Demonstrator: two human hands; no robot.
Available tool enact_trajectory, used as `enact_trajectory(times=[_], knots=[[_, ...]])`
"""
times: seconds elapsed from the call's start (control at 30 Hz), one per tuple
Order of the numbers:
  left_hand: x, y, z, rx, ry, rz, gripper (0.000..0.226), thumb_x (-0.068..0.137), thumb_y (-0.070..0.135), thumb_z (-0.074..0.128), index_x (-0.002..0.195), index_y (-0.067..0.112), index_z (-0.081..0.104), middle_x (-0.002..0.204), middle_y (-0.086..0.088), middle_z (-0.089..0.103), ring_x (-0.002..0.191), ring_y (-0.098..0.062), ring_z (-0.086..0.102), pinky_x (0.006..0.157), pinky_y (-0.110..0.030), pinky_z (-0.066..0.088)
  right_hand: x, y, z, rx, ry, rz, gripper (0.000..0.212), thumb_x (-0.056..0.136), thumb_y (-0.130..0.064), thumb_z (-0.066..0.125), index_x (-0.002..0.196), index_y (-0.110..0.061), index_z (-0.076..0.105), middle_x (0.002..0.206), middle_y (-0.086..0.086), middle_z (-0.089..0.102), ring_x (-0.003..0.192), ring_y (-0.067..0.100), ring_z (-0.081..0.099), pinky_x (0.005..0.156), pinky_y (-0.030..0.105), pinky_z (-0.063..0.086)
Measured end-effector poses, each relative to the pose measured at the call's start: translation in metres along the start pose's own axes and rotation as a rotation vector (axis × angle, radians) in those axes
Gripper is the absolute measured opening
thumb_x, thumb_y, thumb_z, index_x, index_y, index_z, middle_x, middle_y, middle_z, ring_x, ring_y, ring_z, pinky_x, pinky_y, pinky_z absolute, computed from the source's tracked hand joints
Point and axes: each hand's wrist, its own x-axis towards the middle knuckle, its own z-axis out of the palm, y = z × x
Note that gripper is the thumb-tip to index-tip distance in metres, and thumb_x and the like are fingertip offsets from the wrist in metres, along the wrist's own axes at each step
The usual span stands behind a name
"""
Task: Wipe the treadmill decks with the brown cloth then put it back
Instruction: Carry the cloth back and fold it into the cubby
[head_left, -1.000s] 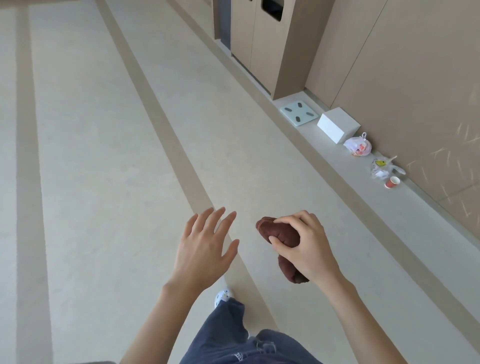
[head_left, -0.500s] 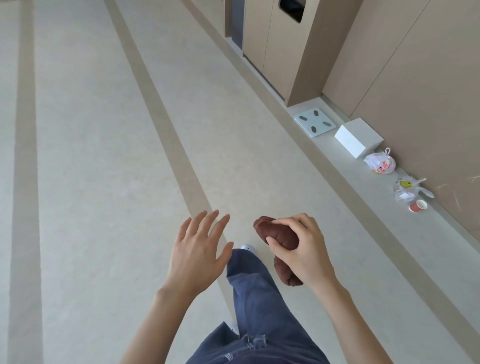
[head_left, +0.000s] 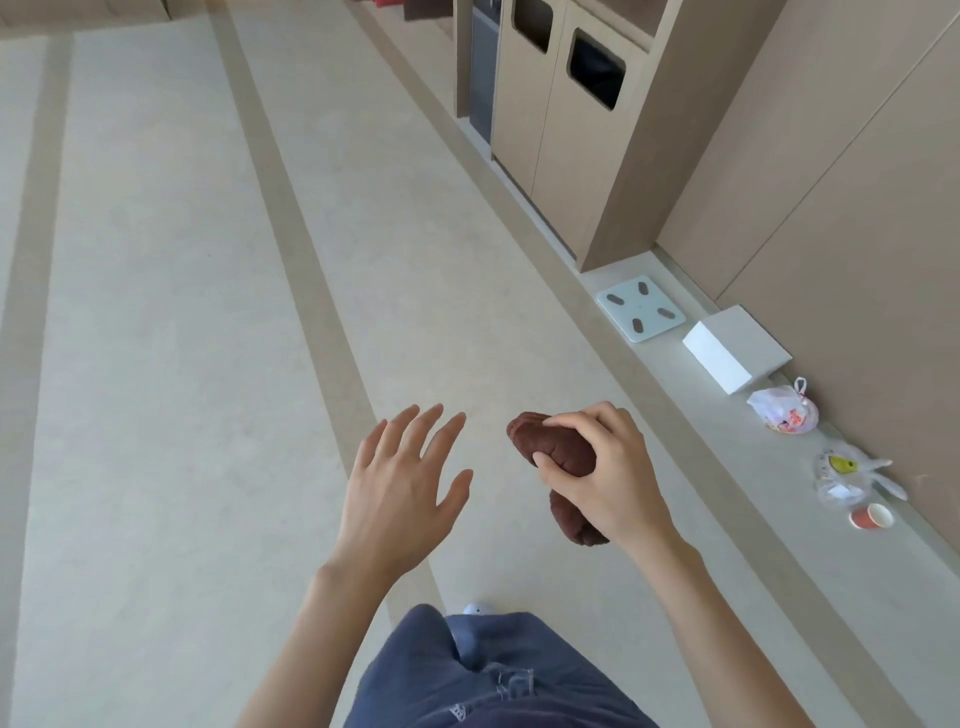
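A bunched brown cloth (head_left: 558, 452) is held in front of me at waist height, and my right hand (head_left: 608, 475) grips it with fingers and thumb curled round it. One end of the cloth hangs below the hand. My left hand (head_left: 402, 483) hovers just left of the cloth with fingers spread and straight, holding nothing. No treadmill is in view.
I stand on a pale floor with beige stripes (head_left: 306, 270). Along the right wall lie a white scale (head_left: 640, 307), a white box (head_left: 732, 356), two plastic bags (head_left: 782, 413) and an orange paper cup (head_left: 872, 517). A cabinet with bin openings (head_left: 566, 119) stands further ahead.
The view has moved forward along the floor, so the scale, box and bags have slid toward the lower right. Both hands keep their pose, the right still gripping the cloth.
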Motion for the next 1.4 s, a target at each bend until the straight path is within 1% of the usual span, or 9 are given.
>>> enact_trajectory(times=[0.13, 0.33, 0.47, 0.67, 0.73, 0.8, 0.93, 1.17, 1.4], knots=[[0.057, -0.011, 0.006, 0.004, -0.016, -0.005, 0.050, 0.086, 0.036, 0.061, 0.132, 0.018, 0.053, 0.134, -0.006, 0.055, 0.126, -0.030, 0.048, 0.102, -0.046, 0.037, 0.052, 0.009, 0.003, 0.056, 0.041, 0.016, 0.027, 0.072, -0.020, 0.076, 0.098, -0.022, 0.069, 0.095, -0.008, 0.055, 0.096, 0.019, 0.054, 0.089, 0.043, 0.045], [0.147, -0.042, 0.026, -0.001, -0.075, 0.027, 0.051, 0.085, 0.038, 0.062, 0.131, 0.019, 0.054, 0.133, -0.005, 0.055, 0.126, -0.029, 0.048, 0.103, -0.046, 0.038, 0.134, 0.030, 0.026, 0.055, 0.049, 0.081, 0.027, 0.072, -0.019, 0.078, 0.097, -0.022, 0.069, 0.095, -0.007, 0.055, 0.095, 0.017, 0.054, 0.089, 0.043, 0.045], [0.226, -0.073, 0.029, -0.001, -0.063, 0.075, 0.049, 0.087, 0.038, 0.059, 0.131, 0.019, 0.054, 0.133, -0.006, 0.055, 0.126, -0.030, 0.048, 0.103, -0.048, 0.039, 0.209, 0.032, 0.039, 0.045, 0.070, 0.114, 0.026, 0.073, -0.019, 0.078, 0.097, -0.022, 0.069, 0.095, -0.008, 0.056, 0.097, 0.015, 0.052, 0.090, 0.043, 0.044], [0.360, -0.120, 0.018, 0.027, -0.023, 0.162, 0.050, 0.084, 0.037, 0.063, 0.129, 0.017, 0.056, 0.131, -0.007, 0.057, 0.123, -0.031, 0.051, 0.102, -0.048, 0.041, 0.337, 0.024, 0.052, 0.030, 0.106, 0.119, 0.027, 0.071, -0.017, 0.079, 0.096, -0.023, 0.069, 0.093, -0.010, 0.056, 0.095, 0.016, 0.052, 0.089, 0.043, 0.044], [0.401, -0.134, 0.016, 0.029, -0.014, 0.204, 0.048, 0.086, 0.037, 0.059, 0.129, 0.017, 0.056, 0.131, -0.007, 0.057, 0.124, -0.031, 0.050, 0.102, -0.048, 0.041, 0.375, 0.024, 0.056, 0.022, 0.124, 0.129, 0.027, 0.071, -0.018, 0.078, 0.096, -0.022, 0.069, 0.093, -0.010, 0.056, 0.094, 0.015, 0.052, 0.089, 0.039, 0.044], [0.439, -0.146, 0.015, 0.030, -0.024, 0.223, 0.048, 0.087, 0.037, 0.056, 0.130, 0.017, 0.055, 0.132, -0.007, 0.056, 0.125, -0.031, 0.049, 0.103, -0.048, 0.040, 0.408, 0.026, 0.059, 0.011, 0.142, 0.135, 0.027, 0.072, -0.020, 0.078, 0.097, -0.022, 0.070, 0.093, -0.009, 0.056, 0.094, 0.013, 0.051, 0.089, 0.032, 0.042], [0.499, -0.165, 0.019, 0.016, -0.035, 0.223, 0.050, 0.085, 0.035, 0.062, 0.131, 0.016, 0.054, 0.133, -0.007, 0.055, 0.126, -0.031, 0.048, 0.104, -0.048, 0.038, 0.463, 0.033, 0.068, 0.009, 0.170, 0.158, 0.028, 0.072, -0.021, 0.078, 0.099, -0.023, 0.069, 0.095, -0.009, 0.056, 0.095, 0.013, 0.052, 0.088, 0.026, 0.040], [0.587, -0.184, 0.049, 0.026, -0.083, 0.191, 0.050, 0.084, 0.037, 0.063, 0.130, 0.018, 0.056, 0.131, -0.007, 0.057, 0.123, -0.031, 0.051, 0.102, -0.048, 0.038, 0.555, 0.065, 0.091, 0.008, 0.120, 0.194, 0.030, 0.072, -0.025, 0.077, 0.101, -0.025, 0.068, 0.100, -0.009, 0.055, 0.096, 0.014, 0.051, 0.087, 0.030, 0.046], [0.711, -0.192, 0.061, -0.005, -0.086, 0.167, 0.051, 0.083, 0.034, 0.066, 0.129, 0.017, 0.056, 0.131, -0.006, 0.057, 0.123, -0.031, 0.051, 0.101, -0.047, 0.040, 0.674, 0.096, 0.083, 0.020, 0.117, 0.199, 0.029, 0.073, -0.024, 0.076, 0.101, -0.025, 0.068, 0.100, -0.011, 0.054, 0.098, 0.016, 0.052, 0.087, 0.032, 0.046]])
